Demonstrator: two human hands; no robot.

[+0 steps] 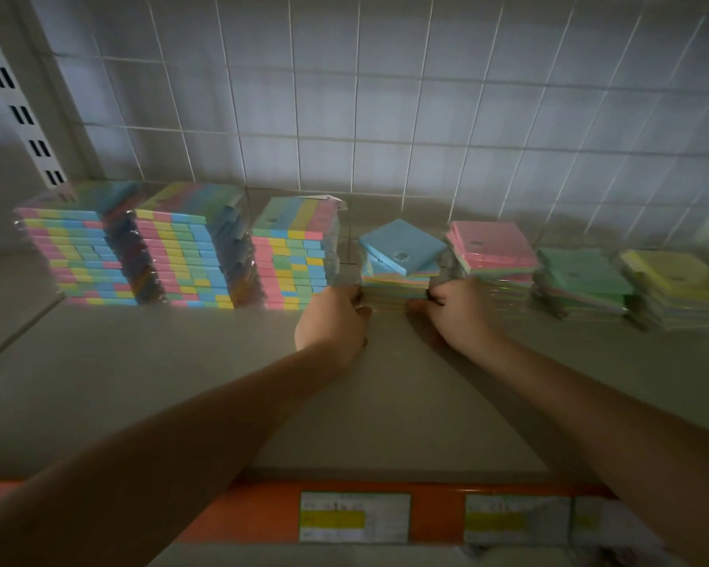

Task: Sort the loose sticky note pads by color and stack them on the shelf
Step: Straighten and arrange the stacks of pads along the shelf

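Two hands [389,311] grip one blue-topped stack [400,266] among seven stacks

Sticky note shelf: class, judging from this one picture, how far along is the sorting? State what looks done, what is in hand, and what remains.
Done: three tall striped stacks stand at left; pink-topped, green-topped and yellow-topped stacks sit at right. In hand: the left hand and right hand grip the sides of the blue-topped stack, whose top pad lies skewed. Left: squaring that stack; its lower layers show mixed colours, so sorting looks unfinished.
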